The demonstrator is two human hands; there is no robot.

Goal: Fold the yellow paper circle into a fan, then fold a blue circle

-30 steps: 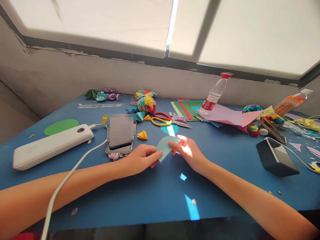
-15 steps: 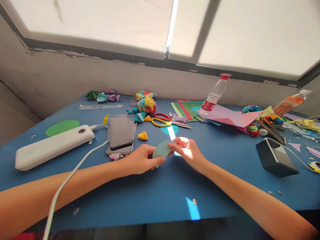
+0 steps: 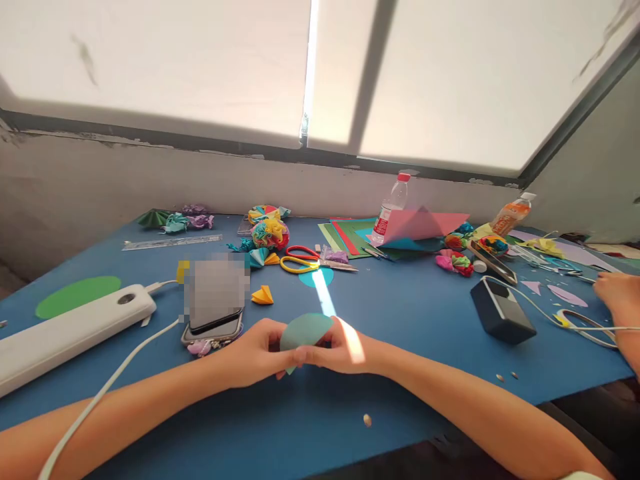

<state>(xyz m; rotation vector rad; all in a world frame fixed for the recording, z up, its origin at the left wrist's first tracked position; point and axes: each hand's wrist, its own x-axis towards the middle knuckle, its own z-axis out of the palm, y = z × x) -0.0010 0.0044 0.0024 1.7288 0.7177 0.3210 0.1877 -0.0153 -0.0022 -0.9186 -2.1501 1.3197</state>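
Note:
A folded, light blue-green piece of paper (image 3: 304, 331), rounded along its top and pointed below, is held upright above the blue table. My left hand (image 3: 263, 355) pinches its left side, thumb in front and fingers behind. From the other side my right hand (image 3: 345, 347) grips it too, its thumb meeting my left thumb low on the paper. Most fingertips are hidden behind the sheet. Just beyond lie a small folded yellow-orange paper (image 3: 263, 295), a teal paper circle (image 3: 320, 276) and scissors (image 3: 303, 260) with red and yellow handles.
Left are stacked phones (image 3: 215, 327), a white power bank (image 3: 80, 333) with its cable, and a green paper disc (image 3: 79, 297). Coloured sheets (image 3: 350, 237), a bottle (image 3: 391, 208) and paper flowers (image 3: 270, 233) stand behind. A black box (image 3: 501, 310) sits right, near another person's hand (image 3: 617, 293).
The view has turned right. My right hand has slid down the paper's edge, bringing both thumbs together. The pink sheet's edge now stands raised, and another person's hand has appeared at right.

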